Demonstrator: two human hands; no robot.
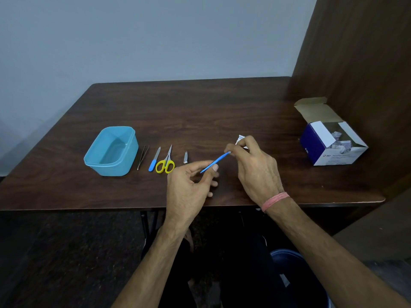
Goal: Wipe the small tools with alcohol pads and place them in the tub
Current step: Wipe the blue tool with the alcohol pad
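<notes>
Dark woodgrain tabletop (200, 107) carries everything. At nine o'clock sits the smooth blue plastic tub (112, 151), then steel tweezers (142, 157), a blue-handled file (154, 162), yellow-looped scissors (165, 163) and small clippers (185, 158). Left hand (189, 187) pinches a slim blue stick (215, 162); right hand (253, 165) pinches its tip through a white pad (241, 138). Best drawn along the whole shaft while turning it. Cardboard pad box (331, 143) stands open at three o'clock.

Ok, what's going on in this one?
A person is cleaning small tools at a table. The left hand holds a thin blue stick while the right hand pinches its far end, with a white pad showing behind the fingers. Tweezers, a nail file, scissors and a nail clipper lie beside the tub, which looks empty.
</notes>
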